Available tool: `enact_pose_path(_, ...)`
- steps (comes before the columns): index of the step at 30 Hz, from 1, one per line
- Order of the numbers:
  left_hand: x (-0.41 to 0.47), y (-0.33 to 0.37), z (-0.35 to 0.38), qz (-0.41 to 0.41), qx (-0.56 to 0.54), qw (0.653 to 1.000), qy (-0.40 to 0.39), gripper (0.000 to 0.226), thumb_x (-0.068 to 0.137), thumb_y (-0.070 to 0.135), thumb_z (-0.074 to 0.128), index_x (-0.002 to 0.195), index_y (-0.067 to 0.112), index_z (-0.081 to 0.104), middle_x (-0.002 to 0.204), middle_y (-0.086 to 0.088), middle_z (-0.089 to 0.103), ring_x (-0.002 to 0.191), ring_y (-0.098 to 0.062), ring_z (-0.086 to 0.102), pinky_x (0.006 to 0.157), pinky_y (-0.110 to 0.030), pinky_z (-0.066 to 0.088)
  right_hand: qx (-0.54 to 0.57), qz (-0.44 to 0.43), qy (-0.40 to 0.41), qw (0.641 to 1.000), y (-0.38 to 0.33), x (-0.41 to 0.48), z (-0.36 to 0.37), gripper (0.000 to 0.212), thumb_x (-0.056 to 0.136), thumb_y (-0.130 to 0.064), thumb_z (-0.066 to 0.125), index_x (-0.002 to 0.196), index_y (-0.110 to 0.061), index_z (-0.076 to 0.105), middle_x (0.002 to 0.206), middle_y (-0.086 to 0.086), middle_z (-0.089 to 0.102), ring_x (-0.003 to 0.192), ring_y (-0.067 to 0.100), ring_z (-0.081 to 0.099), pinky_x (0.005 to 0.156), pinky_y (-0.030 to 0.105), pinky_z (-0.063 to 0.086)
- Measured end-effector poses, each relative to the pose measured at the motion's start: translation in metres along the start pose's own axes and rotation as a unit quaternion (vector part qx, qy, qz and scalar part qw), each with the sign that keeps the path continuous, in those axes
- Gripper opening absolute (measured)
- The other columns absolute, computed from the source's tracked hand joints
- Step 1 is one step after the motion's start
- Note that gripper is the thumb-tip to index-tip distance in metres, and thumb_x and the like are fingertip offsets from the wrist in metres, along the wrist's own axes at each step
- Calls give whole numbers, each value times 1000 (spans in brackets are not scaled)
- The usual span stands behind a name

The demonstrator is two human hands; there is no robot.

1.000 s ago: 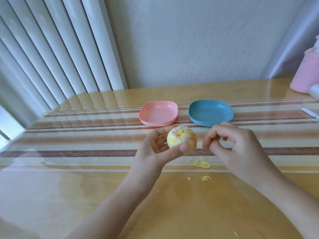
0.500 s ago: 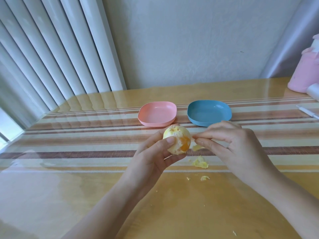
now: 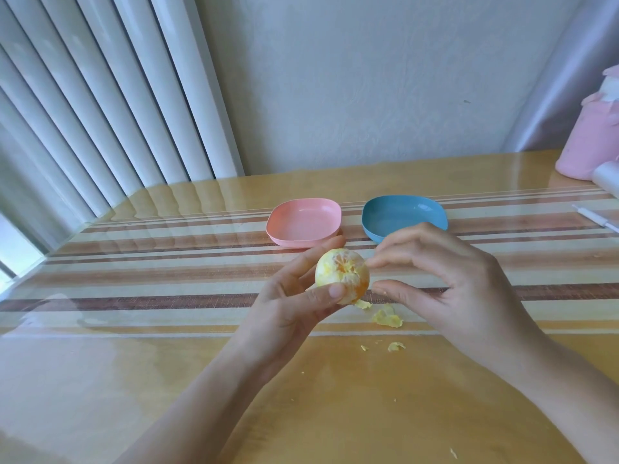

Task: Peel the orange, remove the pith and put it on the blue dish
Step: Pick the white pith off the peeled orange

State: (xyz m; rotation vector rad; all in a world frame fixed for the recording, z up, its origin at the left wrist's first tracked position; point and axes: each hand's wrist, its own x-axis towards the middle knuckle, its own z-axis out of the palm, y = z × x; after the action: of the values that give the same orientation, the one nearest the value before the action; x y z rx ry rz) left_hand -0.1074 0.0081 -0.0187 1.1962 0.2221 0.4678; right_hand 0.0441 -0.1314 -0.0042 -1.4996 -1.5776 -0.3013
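The peeled orange (image 3: pixel 341 274), pale with white pith and some bare orange flesh, is held above the table by my left hand (image 3: pixel 288 306), thumb in front and fingers behind. My right hand (image 3: pixel 452 289) is just right of the fruit; its forefinger and thumb tips are apart and at the orange's right side, pinching nothing that I can see. A small pith scrap (image 3: pixel 363 304) hangs just below the orange. The blue dish (image 3: pixel 402 212) sits empty behind my right hand, partly hidden by its fingers.
An empty pink dish (image 3: pixel 303 222) stands left of the blue one. Pith scraps (image 3: pixel 387 319) lie on the glossy striped table below the hands. A pink container (image 3: pixel 589 142) and a thin white stick (image 3: pixel 596 219) are at the far right. Vertical blinds hang on the left.
My left hand turned the orange, and its bare top now faces me. My right thumb and forefinger, pinched together before, have parted, and a pith scrap has come off below the fruit.
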Motion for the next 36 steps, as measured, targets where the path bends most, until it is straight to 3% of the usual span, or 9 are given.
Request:
enact_pose_path(5,-2,2,2,-5,56,998,-13,63,65,27,84,125,17,65,113,-9,68,103,-23,65,88,-29,51,55,-27,-39,997,1,-1,1,16,87,-21,69,100,-11,71,98,-7,62,95,10,62,74,29,54)
enact_pose_path(13,-5,3,4,-19,112,993,-30,57,65,49,82,115,23,72,113,-7,71,104,-21,65,87,-29,51,83,-17,-63,994,-2,2,-5,6,79,-17,74,84,-15,71,84,-11,65,82,7,64,75,15,46)
enact_pose_path(18,-6,2,6,-21,92,994,-49,59,72,48,78,113,8,70,104,-10,70,94,-21,66,81,-29,52,113,-2,-73,991,-5,3,-8,7,79,-19,74,81,-13,71,80,-10,66,79,8,65,73,14,47)
enact_pose_path(22,-6,2,7,-24,77,995,-64,48,71,51,77,100,13,75,90,-2,71,81,-14,66,77,-26,52,125,0,-72,990,-7,3,-10,6,79,-18,74,79,-14,70,79,-9,65,78,11,65,72,16,48)
enact_pose_path(27,-6,2,9,-25,65,995,-66,46,70,54,77,96,16,76,90,-2,71,78,-13,66,76,-27,54,132,-2,-67,989,-10,3,-11,8,79,-19,73,77,-13,69,79,-6,64,79,13,65,71,20,50)
enact_pose_path(31,-7,3,10,-20,46,996,-76,46,72,55,75,97,17,76,90,0,71,78,-12,67,77,-27,55,147,-4,-47,988,-12,2,-10,12,81,-21,77,81,-14,66,81,-8,62,80,13,64,72,18,49)
enact_pose_path(34,-7,5,11,-24,37,996,-76,50,72,56,75,99,14,75,95,-2,70,80,-13,66,74,-27,55,174,17,-36,984,-12,2,-11,18,79,-27,75,95,-21,68,84,-7,62,83,13,63,74,14,49)
enact_pose_path(36,-6,6,11,-27,31,996,-77,53,73,56,74,103,12,74,98,-3,70,83,-13,65,73,-27,56,177,8,-43,983,-12,2,-11,23,79,-20,76,102,-21,71,86,-7,63,84,14,63,71,13,50)
